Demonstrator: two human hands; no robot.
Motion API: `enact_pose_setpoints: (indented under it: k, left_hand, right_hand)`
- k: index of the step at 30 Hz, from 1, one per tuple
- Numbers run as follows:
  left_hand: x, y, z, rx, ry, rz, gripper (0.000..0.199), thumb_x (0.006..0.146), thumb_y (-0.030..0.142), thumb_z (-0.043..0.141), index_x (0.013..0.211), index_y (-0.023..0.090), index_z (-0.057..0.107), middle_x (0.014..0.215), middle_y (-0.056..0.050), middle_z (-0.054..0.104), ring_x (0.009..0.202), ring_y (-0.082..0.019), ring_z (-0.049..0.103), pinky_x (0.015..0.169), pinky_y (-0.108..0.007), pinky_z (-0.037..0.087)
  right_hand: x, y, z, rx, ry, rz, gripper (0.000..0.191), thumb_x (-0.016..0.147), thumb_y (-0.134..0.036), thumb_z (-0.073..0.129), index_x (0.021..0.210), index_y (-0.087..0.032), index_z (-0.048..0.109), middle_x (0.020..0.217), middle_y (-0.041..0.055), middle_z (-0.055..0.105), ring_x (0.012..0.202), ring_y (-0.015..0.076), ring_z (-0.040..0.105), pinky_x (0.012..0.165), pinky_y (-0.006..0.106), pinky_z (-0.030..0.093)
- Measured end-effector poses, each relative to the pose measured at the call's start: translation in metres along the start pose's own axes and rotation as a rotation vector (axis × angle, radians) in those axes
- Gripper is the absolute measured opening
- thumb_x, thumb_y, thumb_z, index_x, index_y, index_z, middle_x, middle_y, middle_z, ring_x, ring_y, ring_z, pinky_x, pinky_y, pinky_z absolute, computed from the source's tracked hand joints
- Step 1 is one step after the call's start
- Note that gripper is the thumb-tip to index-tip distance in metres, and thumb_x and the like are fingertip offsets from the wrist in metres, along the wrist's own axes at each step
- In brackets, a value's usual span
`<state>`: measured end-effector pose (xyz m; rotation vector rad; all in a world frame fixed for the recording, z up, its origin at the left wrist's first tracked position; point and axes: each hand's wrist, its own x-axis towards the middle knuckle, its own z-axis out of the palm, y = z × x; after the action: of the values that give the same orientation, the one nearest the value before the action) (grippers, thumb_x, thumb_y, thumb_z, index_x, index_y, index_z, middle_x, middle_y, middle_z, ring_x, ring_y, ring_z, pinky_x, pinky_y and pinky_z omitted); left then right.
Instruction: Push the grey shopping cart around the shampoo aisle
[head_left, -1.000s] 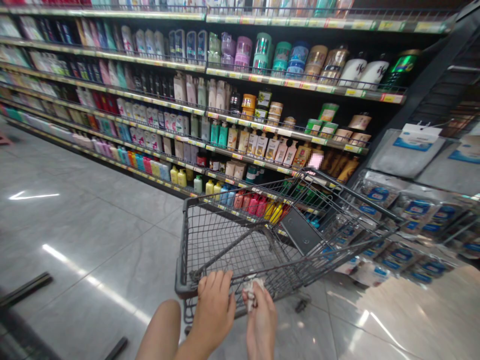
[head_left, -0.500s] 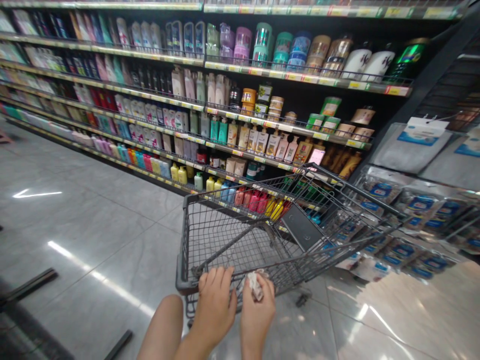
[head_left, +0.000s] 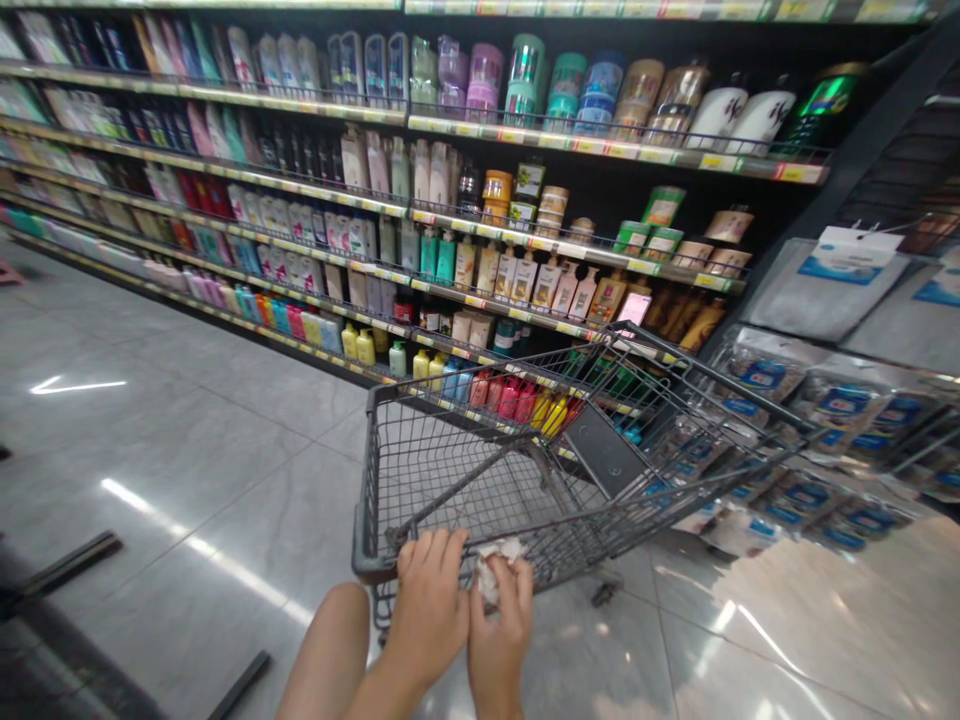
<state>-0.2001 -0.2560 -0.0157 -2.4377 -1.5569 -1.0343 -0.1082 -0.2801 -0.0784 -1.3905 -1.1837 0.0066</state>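
Wad (head_left: 489, 582) in right hand (head_left: 501, 630): off-white. Cart (head_left: 363, 545) at left hand (head_left: 431, 605): dark grey, grid mesh. Floor (head_left: 247, 470) left of hands: grey (faint veining). Bottles (head_left: 508, 400) beyond hands: pink, yellow, blue.

Right hand (head_left: 501, 612) on the move, across toward left hand (head_left: 433, 600): gap between them a second ago, now right up beside it. Grip turned too, back of hand now facing camera, white wad (head_left: 489, 578) rolled round, poking out above fingers. View dipped, top row of bottles gone off upper edge, shelves (head_left: 622, 148) riding higher.
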Motion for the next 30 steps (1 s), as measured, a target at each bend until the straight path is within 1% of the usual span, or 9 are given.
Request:
enact_pose_setpoints:
  k: [3,8,15,17,20,21,23,25,30]
  left_hand:
    - [0.000,0.000,0.000,0.008,-0.002,0.005,0.049,0.064,0.001,0.044,0.110,0.014,0.053,0.092,-0.005,0.057,0.091,-0.023,0.048,0.085,-0.038,0.033]
    - [0.000,0.000,-0.001,0.039,0.013,0.021,0.048,0.065,0.002,0.043,0.110,0.015,0.053,0.092,-0.005,0.058,0.091,-0.023,0.048,0.085,-0.038,0.033]
    - [0.000,0.000,-0.003,0.046,-0.036,-0.001,0.049,0.066,0.002,0.043,0.112,0.017,0.053,0.094,-0.005,0.059,0.092,-0.023,0.049,0.086,-0.037,0.033]
    - [0.000,-0.001,-0.003,0.051,-0.041,0.003,0.049,0.066,0.003,0.043,0.112,0.016,0.053,0.094,-0.005,0.059,0.092,-0.023,0.049,0.086,-0.037,0.033]
    - [-0.001,-0.001,-0.002,0.067,-0.022,0.010,0.050,0.065,0.002,0.042,0.112,0.016,0.053,0.095,-0.005,0.060,0.093,-0.023,0.049,0.087,-0.038,0.032]
    - [-0.001,-0.001,-0.002,0.071,-0.019,0.011,0.050,0.065,0.002,0.042,0.111,0.016,0.053,0.095,-0.005,0.060,0.093,-0.022,0.049,0.088,-0.038,0.032]
    - [0.000,-0.001,-0.002,0.079,-0.017,0.017,0.050,0.065,0.001,0.042,0.111,0.016,0.053,0.095,-0.005,0.060,0.094,-0.023,0.049,0.089,-0.037,0.032]
    - [0.000,-0.001,-0.002,0.090,-0.011,0.029,0.050,0.065,0.002,0.042,0.112,0.016,0.054,0.095,-0.005,0.060,0.095,-0.023,0.049,0.090,-0.038,0.031]
    - [-0.002,-0.003,0.000,0.098,-0.016,0.017,0.050,0.066,0.002,0.043,0.112,0.016,0.054,0.096,-0.005,0.060,0.094,-0.022,0.050,0.090,-0.038,0.032]
  right_hand:
    - [-0.007,0.008,0.001,0.002,0.011,0.039,0.018,0.086,-0.022,0.055,0.099,-0.018,0.067,0.097,0.0103,0.060,0.091,0.0204,0.062,0.079,0.032,0.049]
    - [-0.018,0.023,0.005,0.080,0.002,0.172,0.019,0.086,-0.028,0.056,0.096,-0.017,0.068,0.092,0.0102,0.063,0.087,0.0212,0.064,0.076,0.032,0.051]
    - [-0.015,0.026,0.010,0.083,-0.070,0.310,0.020,0.083,-0.030,0.054,0.092,-0.018,0.066,0.091,0.0096,0.065,0.090,0.0217,0.063,0.080,0.033,0.050]
    - [-0.017,0.026,0.013,0.066,-0.038,0.361,0.021,0.081,-0.031,0.055,0.093,-0.017,0.063,0.091,0.0095,0.065,0.088,0.0218,0.063,0.079,0.032,0.050]
    - [-0.021,0.029,0.017,0.038,0.084,0.450,0.034,0.078,-0.035,0.058,0.105,-0.014,0.057,0.094,0.0121,0.066,0.087,0.0228,0.064,0.076,0.033,0.051]
    - [-0.022,0.032,0.018,0.033,0.099,0.456,0.037,0.077,-0.036,0.058,0.107,-0.013,0.057,0.096,0.0134,0.067,0.088,0.0233,0.064,0.076,0.033,0.051]
    - [-0.023,0.038,0.018,0.034,0.067,0.437,0.034,0.076,-0.036,0.059,0.102,-0.013,0.061,0.097,0.0143,0.068,0.090,0.0243,0.064,0.077,0.033,0.051]
    - [-0.022,0.045,0.016,0.042,0.018,0.436,0.029,0.074,-0.036,0.060,0.093,-0.015,0.066,0.091,0.0130,0.070,0.087,0.0245,0.065,0.076,0.033,0.051]
    - [-0.019,0.048,0.014,0.071,-0.027,0.602,0.029,0.067,-0.039,0.064,0.082,-0.014,0.067,0.083,0.0121,0.072,0.081,0.0251,0.067,0.073,0.033,0.053]
